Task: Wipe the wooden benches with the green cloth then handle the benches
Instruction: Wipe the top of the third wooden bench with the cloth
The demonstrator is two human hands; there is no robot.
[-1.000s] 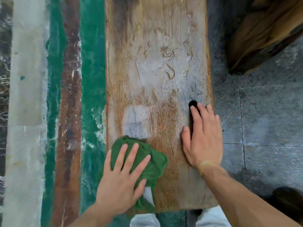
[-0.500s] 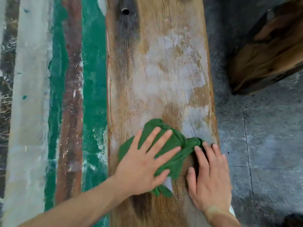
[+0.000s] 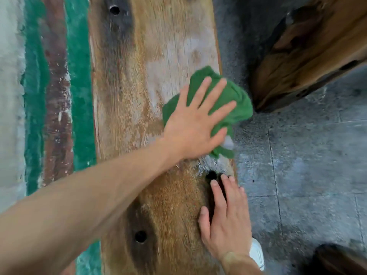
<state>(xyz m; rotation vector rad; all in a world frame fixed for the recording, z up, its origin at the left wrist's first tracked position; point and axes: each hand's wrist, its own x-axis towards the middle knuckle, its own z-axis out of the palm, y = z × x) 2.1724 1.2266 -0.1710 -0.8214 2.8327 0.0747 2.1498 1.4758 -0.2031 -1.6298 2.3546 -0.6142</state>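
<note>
The cloth (image 3: pixel 234 96) under the left hand (image 3: pixel 195 124) is solid green. The bench (image 3: pixel 151 76) beneath it is orange-brown wood, bleached whitish-grey just beyond the fingers, with dark stained bands and black holes. Left of the grip run teal and rust-brown painted stripes (image 3: pixel 57 96); right of it, the floor (image 3: pixel 307 165) is speckled grey.

Soft, even daylight with no glare and only faint shadows. Motion blur smears the painted green and brown strip (image 3: pixel 57 96) at left; wide-angle distortion bends lines toward the edges.
</note>
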